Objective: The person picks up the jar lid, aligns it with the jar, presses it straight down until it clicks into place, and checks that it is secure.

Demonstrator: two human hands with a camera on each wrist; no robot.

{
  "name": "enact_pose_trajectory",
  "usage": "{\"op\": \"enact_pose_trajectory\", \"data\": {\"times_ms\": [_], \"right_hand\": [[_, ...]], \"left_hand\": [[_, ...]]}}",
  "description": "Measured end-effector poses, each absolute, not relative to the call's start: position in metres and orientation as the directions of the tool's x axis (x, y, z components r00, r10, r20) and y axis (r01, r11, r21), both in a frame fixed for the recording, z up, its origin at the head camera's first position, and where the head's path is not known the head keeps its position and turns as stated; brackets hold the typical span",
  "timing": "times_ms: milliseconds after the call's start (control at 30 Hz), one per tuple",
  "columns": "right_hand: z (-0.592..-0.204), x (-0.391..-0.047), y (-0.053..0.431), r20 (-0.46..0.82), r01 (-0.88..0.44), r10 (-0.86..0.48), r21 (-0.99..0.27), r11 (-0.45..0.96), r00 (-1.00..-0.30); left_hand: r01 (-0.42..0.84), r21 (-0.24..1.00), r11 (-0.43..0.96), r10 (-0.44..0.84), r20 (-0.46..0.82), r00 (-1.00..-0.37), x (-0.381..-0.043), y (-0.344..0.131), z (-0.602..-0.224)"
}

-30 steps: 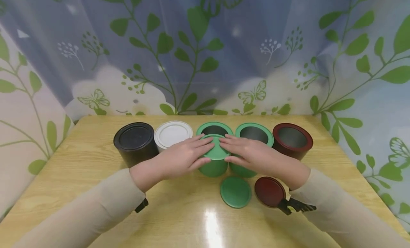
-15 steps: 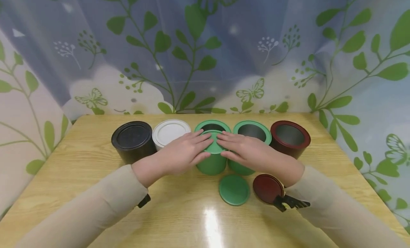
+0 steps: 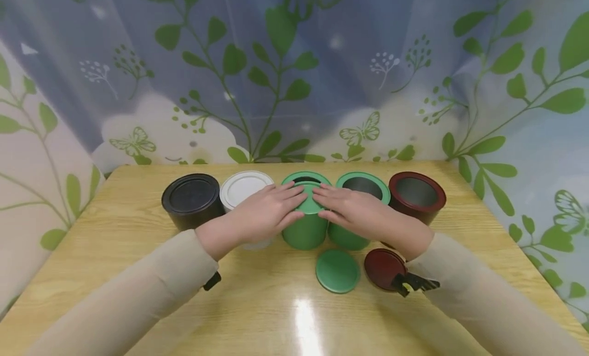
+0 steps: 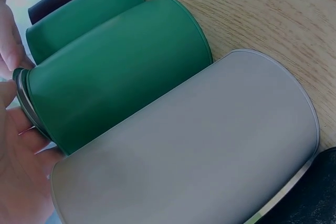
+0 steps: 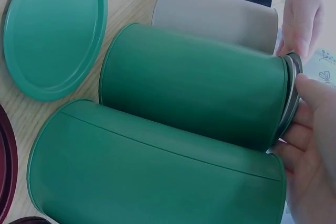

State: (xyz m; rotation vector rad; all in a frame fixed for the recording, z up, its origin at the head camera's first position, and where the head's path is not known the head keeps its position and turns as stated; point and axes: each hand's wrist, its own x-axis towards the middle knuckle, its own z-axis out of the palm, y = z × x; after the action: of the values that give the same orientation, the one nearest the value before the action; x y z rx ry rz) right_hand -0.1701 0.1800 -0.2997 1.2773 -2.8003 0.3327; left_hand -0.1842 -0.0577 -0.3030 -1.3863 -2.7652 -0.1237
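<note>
A green lid [image 3: 310,198] lies over the mouth of the middle green canister [image 3: 304,233], with a dark gap at its far side. My left hand [image 3: 264,213] rests straight fingers on the lid's left part, thumb at the near edge. From the other side my right hand [image 3: 361,210] lays its fingers on the lid in the same way. In the right wrist view the lid's rim [image 5: 295,90] stands slightly apart from the canister's edge. A second green canister [image 3: 361,184], uncovered, stands beside it under my right hand.
Left of the hands stand a lidded white canister [image 3: 246,190] and a lidded black canister [image 3: 190,195]. An uncovered dark red canister [image 3: 416,192] ends the row on the right. A green lid [image 3: 338,271] and a dark red lid [image 3: 384,269] lie on the wooden table [image 3: 257,315] in front.
The lid has slid away from me over the middle green canister, and the dark gap behind it has narrowed. Both hands have moved slightly forward with it.
</note>
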Motion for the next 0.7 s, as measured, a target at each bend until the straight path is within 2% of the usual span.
{"op": "enact_pose_trajectory", "data": {"times_ms": [233,700], "right_hand": [[-0.2980,-0.1740,0.1799,0.121,-0.753,-0.744,-0.152,0.641,-0.658],[-0.2964,-0.1804,0.1790,0.070,-0.719,-0.723,-0.213,0.662,-0.687]], "left_hand": [[0.791,0.064,0.608,0.789,0.062,-0.611,-0.1873,-0.0560,-0.3019],[0.793,0.067,0.606,0.792,0.048,-0.609,-0.1930,-0.0548,-0.2997]]}}
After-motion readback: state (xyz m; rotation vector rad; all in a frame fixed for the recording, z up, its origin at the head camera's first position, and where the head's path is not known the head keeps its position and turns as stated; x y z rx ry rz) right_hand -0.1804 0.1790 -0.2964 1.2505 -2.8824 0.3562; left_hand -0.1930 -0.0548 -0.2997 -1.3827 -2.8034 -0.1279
